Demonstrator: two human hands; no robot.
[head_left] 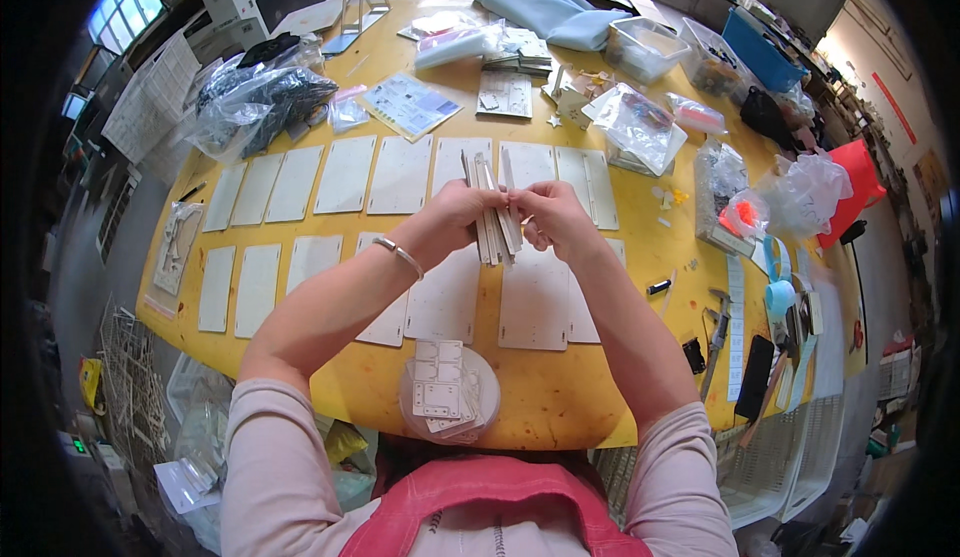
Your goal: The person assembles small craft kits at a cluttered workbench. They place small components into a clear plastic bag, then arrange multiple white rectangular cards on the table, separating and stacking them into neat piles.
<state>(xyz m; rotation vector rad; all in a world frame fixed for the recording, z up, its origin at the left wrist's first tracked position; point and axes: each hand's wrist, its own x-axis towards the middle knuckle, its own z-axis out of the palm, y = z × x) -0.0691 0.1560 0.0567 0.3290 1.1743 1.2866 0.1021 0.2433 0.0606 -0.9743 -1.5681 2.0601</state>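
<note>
My left hand (462,205) is closed around a bundle of thin, pale strips (491,240), held above the table. Just beside it, my right hand (556,215) pinches one strip (508,170) at the bundle's right side. Under and around my hands lie two rows of flat whitish panels (345,175). On a far-row panel (588,185) to the right, a thin strip appears to lie lengthwise. My forearms hide parts of several near-row panels. Closer to me, a round dish (492,377) holds a pile of pale cut-out plates (437,382) with small holes.
The yellow table (330,382) carries bagged parts (265,107), a printed sheet (411,105) and clear bins (646,49) along its far side. To the right are a caliper (717,329), a black phone (754,377) and a blue tape roll (779,299).
</note>
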